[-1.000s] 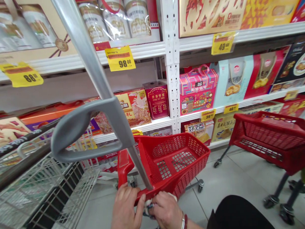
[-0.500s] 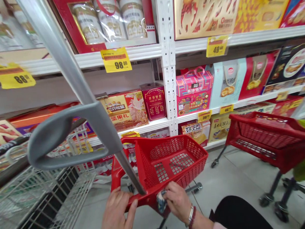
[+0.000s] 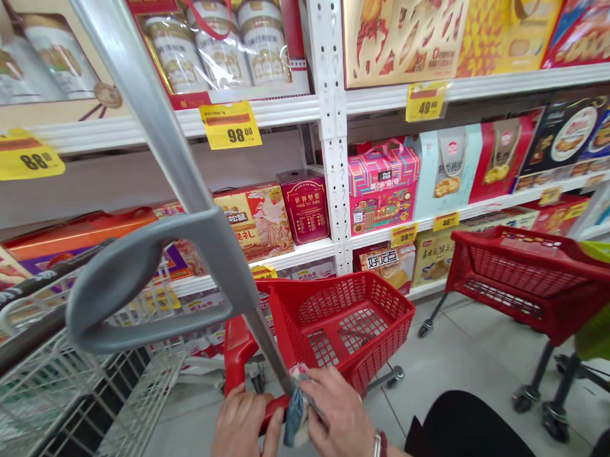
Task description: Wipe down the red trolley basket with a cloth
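A small red plastic basket cart (image 3: 348,320) stands on the floor in front of me, with a grey pull handle (image 3: 151,274) rising toward the camera. My left hand (image 3: 242,427) is closed round the red rim at the cart's near edge. My right hand (image 3: 339,417) pinches a bluish-white cloth (image 3: 294,409) and presses it against the rim where the grey handle meets the basket. A bracelet shows on my right wrist.
A wire shopping trolley (image 3: 75,383) stands at the left. A second red basket cart (image 3: 531,280) stands at the right. White shelves (image 3: 332,154) with gift boxes, tins and yellow price tags (image 3: 230,124) fill the background. The floor is grey tile (image 3: 470,363).
My right hand with the cloth has moved left along the rim, from the basket's side to the base of the grey handle. The left hand stays on the rim.
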The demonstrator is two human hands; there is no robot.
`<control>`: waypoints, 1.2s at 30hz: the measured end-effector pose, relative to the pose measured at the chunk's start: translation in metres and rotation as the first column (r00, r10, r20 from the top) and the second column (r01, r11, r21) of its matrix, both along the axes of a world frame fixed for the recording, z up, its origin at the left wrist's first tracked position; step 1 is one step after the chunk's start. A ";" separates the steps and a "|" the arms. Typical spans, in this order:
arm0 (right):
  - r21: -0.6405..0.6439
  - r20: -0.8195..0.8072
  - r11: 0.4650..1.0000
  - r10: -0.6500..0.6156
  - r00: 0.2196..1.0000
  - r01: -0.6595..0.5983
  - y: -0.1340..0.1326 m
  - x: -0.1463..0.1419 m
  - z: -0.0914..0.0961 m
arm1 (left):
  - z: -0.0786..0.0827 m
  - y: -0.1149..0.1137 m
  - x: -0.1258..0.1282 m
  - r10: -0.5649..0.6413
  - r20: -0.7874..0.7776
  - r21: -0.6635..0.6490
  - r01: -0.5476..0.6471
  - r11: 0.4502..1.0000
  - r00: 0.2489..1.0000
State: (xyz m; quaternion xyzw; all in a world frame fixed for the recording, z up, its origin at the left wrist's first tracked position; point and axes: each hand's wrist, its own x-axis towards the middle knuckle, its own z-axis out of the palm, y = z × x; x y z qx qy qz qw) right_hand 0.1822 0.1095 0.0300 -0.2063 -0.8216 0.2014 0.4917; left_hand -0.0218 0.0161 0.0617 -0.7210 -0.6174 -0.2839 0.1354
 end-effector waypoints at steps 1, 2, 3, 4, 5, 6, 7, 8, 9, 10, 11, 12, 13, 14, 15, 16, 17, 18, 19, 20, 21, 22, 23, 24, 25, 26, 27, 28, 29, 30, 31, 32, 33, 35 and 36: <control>-0.002 0.031 1.000 -0.002 1.000 0.002 -0.001 -0.003 -0.001 | -0.001 0.000 0.001 -0.005 -0.001 -0.008 0.005 1.000 1.000; -0.005 0.055 1.000 -0.003 0.999 0.004 -0.002 -0.005 -0.002 | -0.002 0.000 0.001 -0.015 -0.004 -0.005 0.015 1.000 1.000; -0.008 0.072 1.000 0.001 0.997 0.000 -0.002 -0.005 -0.003 | -0.003 0.000 0.001 -0.021 -0.005 0.000 0.021 1.000 1.000; -0.007 0.084 1.000 0.013 0.996 -0.013 -0.001 -0.004 -0.003 | -0.003 0.000 0.002 -0.029 -0.009 0.006 0.029 1.000 1.000; 0.001 0.092 1.000 0.031 0.995 -0.032 0.000 -0.002 -0.003 | -0.003 0.000 0.001 -0.036 -0.015 0.006 0.036 0.999 0.999; 0.016 0.092 0.998 0.051 0.994 -0.053 0.002 0.001 -0.003 | -0.003 0.000 0.001 -0.037 -0.018 0.000 0.037 0.999 0.999; 0.036 0.087 0.997 0.070 0.994 -0.073 0.004 0.004 -0.002 | -0.003 0.000 0.001 -0.037 -0.020 -0.013 0.037 0.999 0.999; 0.054 0.082 0.995 0.081 0.993 -0.086 0.006 0.008 -0.002 | -0.004 0.000 0.002 -0.040 -0.023 -0.021 0.040 0.999 0.999; 0.068 0.077 0.993 0.087 0.993 -0.093 0.009 0.012 -0.003 | -0.004 0.001 0.002 -0.043 -0.025 -0.028 0.042 0.999 0.999; 0.077 0.076 0.993 0.088 0.993 -0.094 0.012 0.016 -0.004 | -0.004 0.001 0.003 -0.051 -0.027 -0.023 0.050 0.998 0.998; 0.081 0.079 0.993 0.084 0.993 -0.090 0.015 0.021 -0.006 | -0.005 0.002 0.004 -0.055 -0.027 -0.019 0.054 0.998 0.998; 0.084 0.081 0.993 0.075 0.994 -0.082 0.018 0.025 -0.008 | -0.005 0.003 0.005 -0.059 -0.026 -0.016 0.058 0.998 0.998; 0.087 0.079 0.994 0.062 0.995 -0.069 0.022 0.030 -0.011 | -0.005 0.004 0.006 -0.060 -0.022 -0.015 0.059 0.998 0.998; 0.089 0.073 0.995 0.045 0.996 -0.052 0.025 0.034 -0.014 | -0.005 0.005 0.007 -0.059 -0.017 -0.012 0.059 0.998 0.998; 0.090 0.066 0.995 0.027 0.997 -0.032 0.028 0.039 -0.016 | -0.005 0.006 0.008 -0.058 -0.012 -0.014 0.058 0.998 0.998; 0.091 0.058 0.996 0.007 0.998 -0.013 0.031 0.042 -0.018 | -0.005 0.006 0.009 -0.058 -0.010 -0.012 0.057 0.998 0.998; 0.095 0.051 0.995 -0.009 0.999 0.004 0.033 0.046 -0.020 | -0.006 0.007 0.010 -0.054 -0.007 -0.010 0.054 0.998 0.999; 0.099 0.048 0.995 -0.022 0.999 0.017 0.033 0.048 -0.020 | -0.006 0.007 0.011 -0.049 -0.007 -0.005 0.049 0.999 0.999; 0.099 0.047 0.995 -0.031 0.998 0.026 0.032 0.049 -0.021 | -0.006 0.007 0.012 -0.039 -0.006 -0.006 0.039 0.999 0.999; 0.093 0.046 0.995 -0.037 0.998 0.033 0.030 0.048 -0.020 | -0.007 0.006 0.013 -0.028 -0.006 -0.004 0.028 1.000 1.000; 0.085 0.042 0.996 -0.041 0.998 0.037 0.026 0.047 -0.020 | -0.008 0.005 0.015 -0.018 -0.006 -0.005 0.018 1.000 1.000; 0.077 0.034 0.996 -0.042 0.999 0.039 0.021 0.043 -0.019 | -0.009 0.003 0.016 -0.011 -0.007 -0.006 0.011 1.000 1.000; 0.073 0.024 0.997 -0.041 0.999 0.040 0.016 0.038 -0.019 | -0.009 0.002 0.018 -0.006 -0.009 -0.007 0.006 1.000 1.000; 0.078 0.011 0.996 -0.038 0.999 0.037 0.010 0.032 -0.019 | -0.010 0.000 0.019 -0.002 -0.012 -0.010 0.002 1.000 1.000; 0.094 0.000 0.995 -0.032 1.000 0.031 0.004 0.025 -0.018 | -0.010 -0.001 0.021 0.000 -0.017 -0.011 0.000 1.000 1.000; 0.122 -0.015 0.992 -0.024 1.000 0.026 -0.001 0.017 -0.018 | -0.010 -0.002 0.022 -0.001 -0.024 -0.009 0.001 1.000 1.000; 0.159 -0.033 0.987 -0.017 0.999 0.022 -0.006 0.010 -0.018 | -0.010 -0.003 0.022 -0.008 -0.033 -0.009 0.007 1.000 0.999; 0.195 -0.048 0.981 -0.011 0.999 0.020 -0.010 0.003 -0.018 | -0.010 -0.003 0.023 -0.017 -0.044 -0.012 0.017 1.000 0.999; 0.227 -0.056 0.974 -0.006 0.998 0.019 -0.012 -0.001 -0.017 | -0.009 -0.003 0.023 -0.028 -0.054 -0.017 0.027 0.999 0.998; 0.253 -0.060 0.967 -0.005 0.998 0.020 -0.014 -0.004 -0.017 | -0.008 -0.003 0.023 -0.037 -0.064 -0.019 0.036 0.999 0.997; 0.268 -0.057 0.963 -0.005 0.998 0.020 -0.014 -0.004 -0.016 | -0.008 -0.002 0.023 -0.043 -0.071 -0.016 0.042 0.999 0.997; 0.272 -0.046 0.962 -0.007 0.999 0.019 -0.013 -0.001 -0.015 | -0.007 -0.002 0.023 -0.047 -0.077 -0.016 0.046 0.999 0.996; 0.263 -0.033 0.965 -0.010 0.999 0.019 -0.011 0.003 -0.015 | -0.007 -0.002 0.022 -0.050 -0.080 -0.012 0.049 0.999 0.996; 0.224 -0.026 0.974 -0.020 0.999 0.025 -0.007 0.017 -0.014 | -0.008 -0.002 0.022 -0.057 -0.089 -0.006 0.057 0.998 0.994; 0.201 -0.027 0.979 -0.026 0.999 0.031 -0.005 0.023 -0.014 | -0.008 -0.003 0.022 -0.061 -0.095 -0.001 0.062 0.998 0.994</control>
